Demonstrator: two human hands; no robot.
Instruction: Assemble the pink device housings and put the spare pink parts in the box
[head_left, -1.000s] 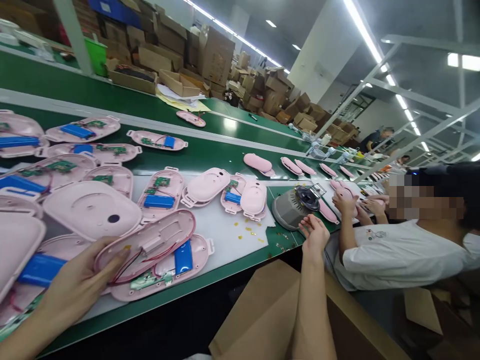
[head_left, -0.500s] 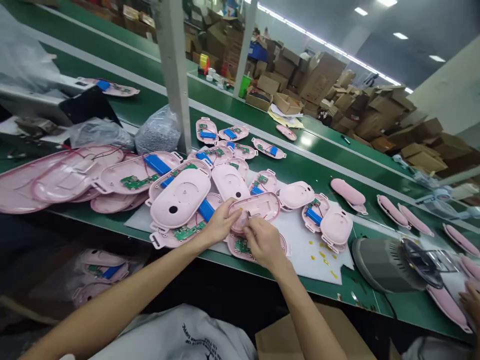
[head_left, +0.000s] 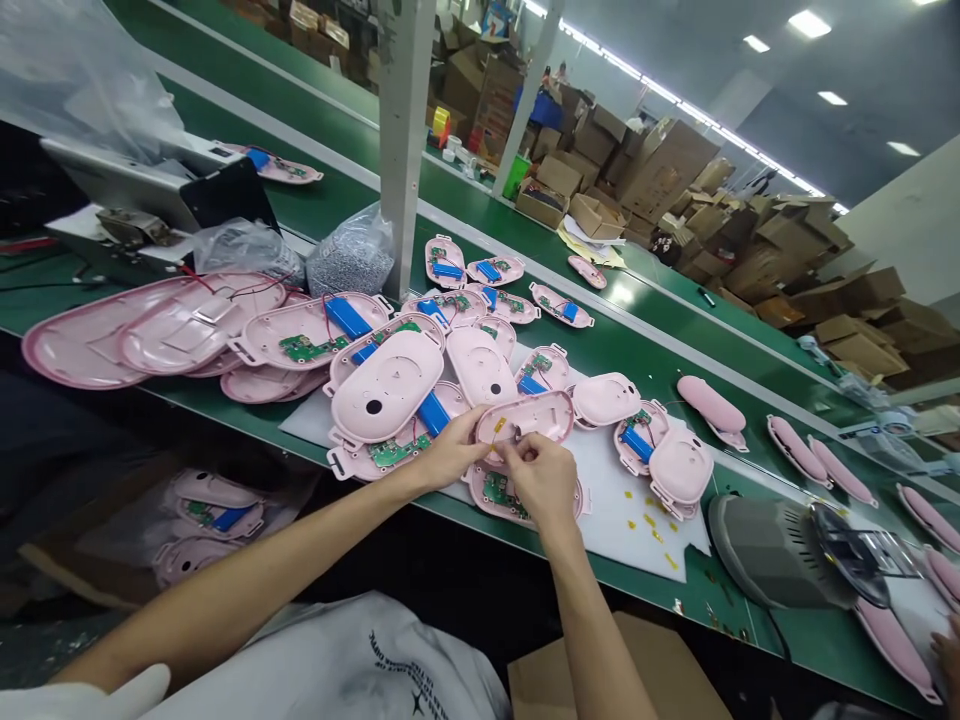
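Hands point(head_left: 541, 480) meet at a hollow pink oval shell point(head_left: 546, 413).

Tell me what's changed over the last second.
The right hand moved left, from beside the grey machine to the pink shell half. What it grips is unclear. The left hand still holds that shell half; yellow tape pieces still lie on the white sheet.

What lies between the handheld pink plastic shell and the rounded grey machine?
Head view: a flat white sheet with small yellow scraps and stacked pink oval shells.
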